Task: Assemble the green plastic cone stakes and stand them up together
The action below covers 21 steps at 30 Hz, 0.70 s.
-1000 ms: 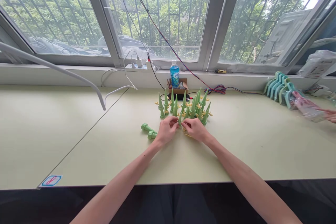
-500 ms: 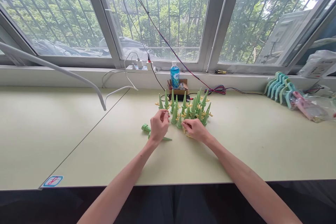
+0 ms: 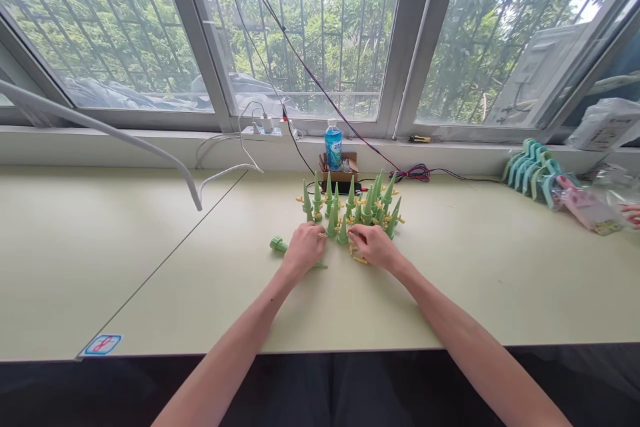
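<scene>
Right hand (image 3: 374, 245) just beside upright green spikes (image 3: 343, 231).

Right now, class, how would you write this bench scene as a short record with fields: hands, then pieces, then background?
Left hand: beside the green spikes, grip unclear
Right hand: near the front spike and loose yellow parts, grip unclear
Standing: clustered spikes with yellow fittings
Lying: ribbed green piece, partly hidden by left hand
Behind: blue bottle, cardboard box
Far right: turquoise hangers, another person's hand
</scene>
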Each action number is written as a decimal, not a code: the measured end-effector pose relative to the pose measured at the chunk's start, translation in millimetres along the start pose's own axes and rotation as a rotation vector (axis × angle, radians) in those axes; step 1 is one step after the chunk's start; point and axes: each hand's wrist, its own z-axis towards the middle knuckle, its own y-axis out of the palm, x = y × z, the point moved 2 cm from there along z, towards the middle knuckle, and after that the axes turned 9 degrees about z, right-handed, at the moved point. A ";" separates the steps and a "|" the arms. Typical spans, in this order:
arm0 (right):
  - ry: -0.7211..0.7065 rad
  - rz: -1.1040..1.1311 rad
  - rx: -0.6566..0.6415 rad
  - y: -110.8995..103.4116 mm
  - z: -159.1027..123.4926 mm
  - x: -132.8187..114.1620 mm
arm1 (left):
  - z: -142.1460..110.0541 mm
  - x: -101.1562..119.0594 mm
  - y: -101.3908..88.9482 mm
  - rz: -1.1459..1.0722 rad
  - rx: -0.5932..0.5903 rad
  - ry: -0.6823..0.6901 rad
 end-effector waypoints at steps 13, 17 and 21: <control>0.100 -0.150 -0.095 2.5 -0.8 4.6 | -2.1 4.1 0.3 -0.015 -0.018 0.058; 0.106 -0.160 -0.118 5.4 -0.2 7.0 | -1.0 5.5 -3.2 -0.036 -0.005 0.041; 0.091 -0.138 -0.128 6.7 0.1 7.1 | 0.9 4.3 -9.7 -0.079 0.014 0.033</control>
